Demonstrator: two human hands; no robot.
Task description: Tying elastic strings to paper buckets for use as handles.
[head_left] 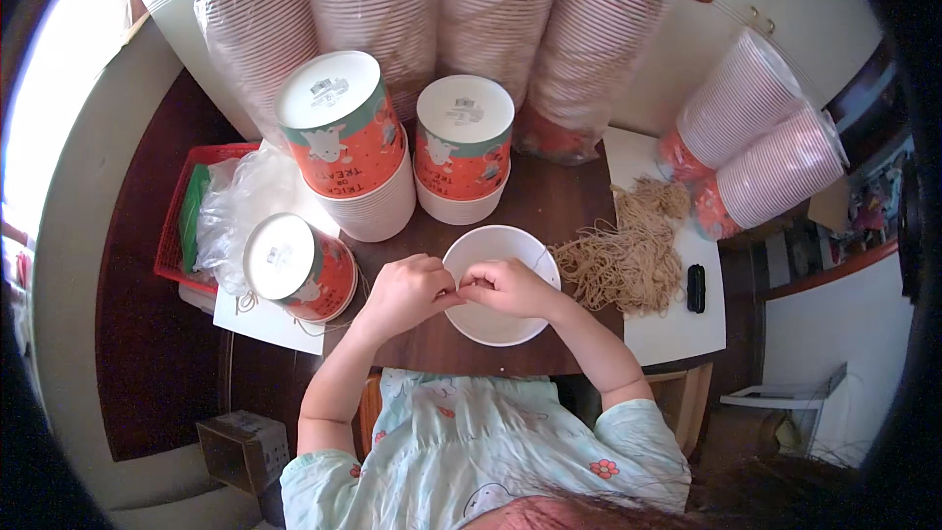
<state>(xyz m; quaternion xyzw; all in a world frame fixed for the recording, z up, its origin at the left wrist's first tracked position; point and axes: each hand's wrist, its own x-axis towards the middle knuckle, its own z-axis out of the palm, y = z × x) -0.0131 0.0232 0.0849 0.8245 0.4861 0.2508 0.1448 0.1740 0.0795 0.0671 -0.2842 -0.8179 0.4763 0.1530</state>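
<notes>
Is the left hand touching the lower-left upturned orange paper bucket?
Apart: the head view shows a strip of brown tabletop between the left hand and the orange paper bucket.

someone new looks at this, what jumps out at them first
Probably the tall plastic-wrapped stacks of cups lined along the back, with bright orange-and-green upside-down cups in front of them. Next, the big tangled heap of tan string on the right. Then the left hand and right hand, fingertips together over an open white cup in the near middle.
</notes>
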